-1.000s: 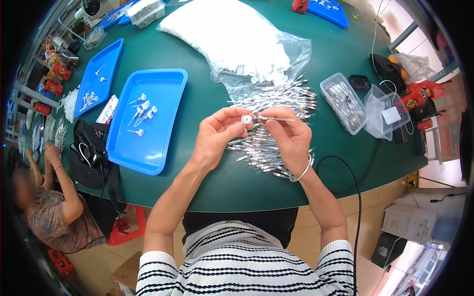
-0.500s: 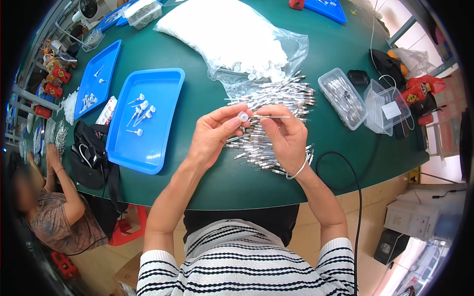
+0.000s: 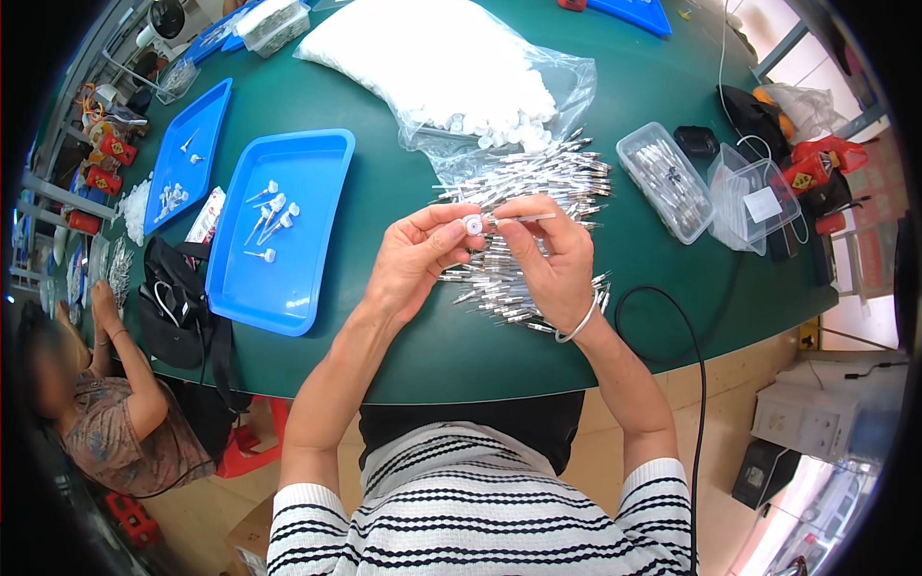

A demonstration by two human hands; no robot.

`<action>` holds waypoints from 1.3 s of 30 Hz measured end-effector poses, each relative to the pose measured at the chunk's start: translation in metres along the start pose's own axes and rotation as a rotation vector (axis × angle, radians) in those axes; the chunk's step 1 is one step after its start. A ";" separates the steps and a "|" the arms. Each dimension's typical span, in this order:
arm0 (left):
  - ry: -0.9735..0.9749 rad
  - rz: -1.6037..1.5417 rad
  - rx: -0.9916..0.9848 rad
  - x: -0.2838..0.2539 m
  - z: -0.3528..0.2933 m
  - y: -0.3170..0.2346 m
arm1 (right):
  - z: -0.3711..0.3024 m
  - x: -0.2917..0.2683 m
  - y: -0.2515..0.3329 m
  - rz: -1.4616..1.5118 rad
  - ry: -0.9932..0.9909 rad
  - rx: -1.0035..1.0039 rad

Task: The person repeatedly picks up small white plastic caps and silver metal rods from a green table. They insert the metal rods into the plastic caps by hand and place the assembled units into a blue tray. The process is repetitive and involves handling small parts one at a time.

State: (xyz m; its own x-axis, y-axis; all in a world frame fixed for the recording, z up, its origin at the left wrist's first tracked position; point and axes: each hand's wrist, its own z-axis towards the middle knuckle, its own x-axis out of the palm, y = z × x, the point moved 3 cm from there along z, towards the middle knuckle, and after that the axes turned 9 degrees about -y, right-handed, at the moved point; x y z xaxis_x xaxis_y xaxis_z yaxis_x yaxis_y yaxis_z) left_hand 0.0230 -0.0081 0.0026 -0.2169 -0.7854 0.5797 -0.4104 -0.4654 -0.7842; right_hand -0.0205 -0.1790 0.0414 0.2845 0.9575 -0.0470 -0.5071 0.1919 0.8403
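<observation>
Between the thumb and fingers of my left hand (image 3: 411, 252) is a small white plastic cap (image 3: 473, 225), its round face turned up. My right hand (image 3: 549, 252) pinches a thin metal shaft (image 3: 519, 219), whose inner end meets the cap's right side; whether it sits inside the cap I cannot tell. Under and beyond my hands spreads a heap of similar metal shafts (image 3: 538, 178). A clear bag of white caps (image 3: 423, 67) lies behind the heap, its mouth spilling caps toward it.
To my left, a blue tray (image 3: 312, 240) holds several capped shafts; a second blue tray (image 3: 216, 115) lies beyond. A clear box of shafts (image 3: 666, 182) stands at right. A black cable (image 3: 699, 384) hangs over the table edge. Another person (image 3: 125, 403) works at far left.
The cap in my left hand has turned its round face more upward. The shaft in my right hand now tilts slightly, its outer end higher. Both hands stay close together.
</observation>
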 end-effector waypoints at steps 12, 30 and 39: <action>-0.032 0.031 0.010 0.001 -0.001 -0.001 | 0.001 0.001 0.004 -0.074 0.007 -0.053; -0.033 0.034 -0.010 -0.001 0.000 0.000 | 0.001 0.003 0.010 -0.179 -0.002 -0.197; -0.029 0.001 -0.045 -0.001 0.001 0.003 | 0.001 0.003 0.011 -0.174 0.002 -0.194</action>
State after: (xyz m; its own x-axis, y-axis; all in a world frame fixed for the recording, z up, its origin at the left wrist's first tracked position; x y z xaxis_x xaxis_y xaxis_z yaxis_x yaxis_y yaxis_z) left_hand 0.0224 -0.0093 -0.0003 -0.1918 -0.7978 0.5716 -0.4500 -0.4460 -0.7736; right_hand -0.0243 -0.1746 0.0512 0.3795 0.9068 -0.1834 -0.5972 0.3915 0.7001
